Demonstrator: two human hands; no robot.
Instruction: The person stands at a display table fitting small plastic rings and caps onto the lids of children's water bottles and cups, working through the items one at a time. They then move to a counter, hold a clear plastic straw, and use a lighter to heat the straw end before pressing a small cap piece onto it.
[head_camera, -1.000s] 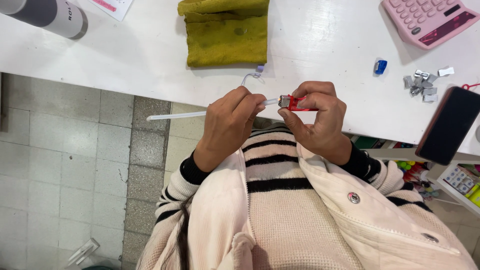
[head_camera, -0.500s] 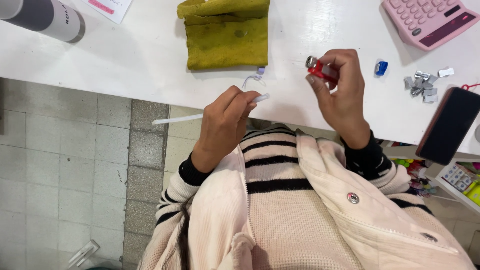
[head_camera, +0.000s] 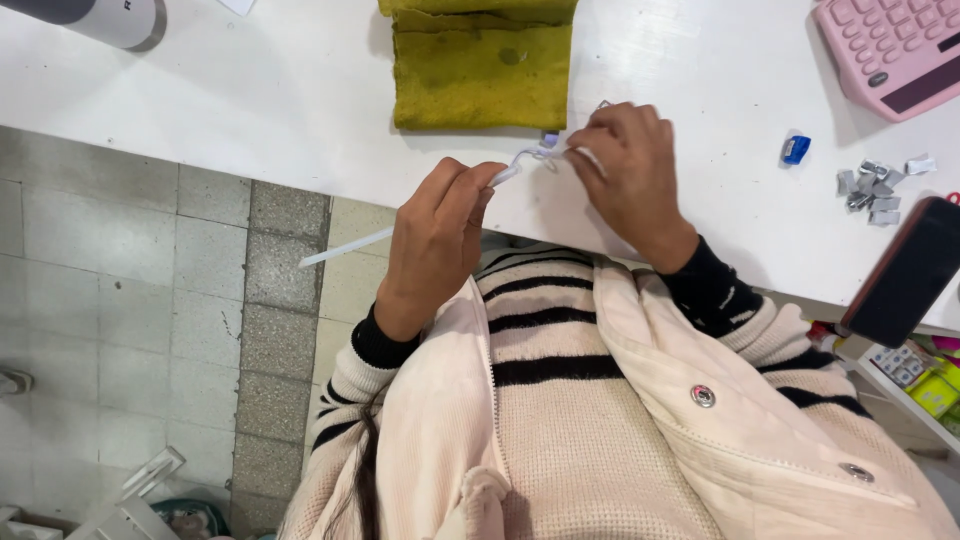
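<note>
The left hand (head_camera: 435, 235) pinches a thin white strip (head_camera: 400, 228), its bent end (head_camera: 530, 155) reaching the right hand (head_camera: 625, 165), whose fingers close on it just before the green cloth (head_camera: 482, 65) on the desk (head_camera: 250, 90). Steady, close grips suit this work.

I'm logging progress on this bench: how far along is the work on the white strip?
Done: cannot tell; no finished piece shows. In hand: the left hand pinches the white strip, while the right hand works its curled end at the table edge. Left: the small metal clips lie untouched beside the blue piece.
</note>
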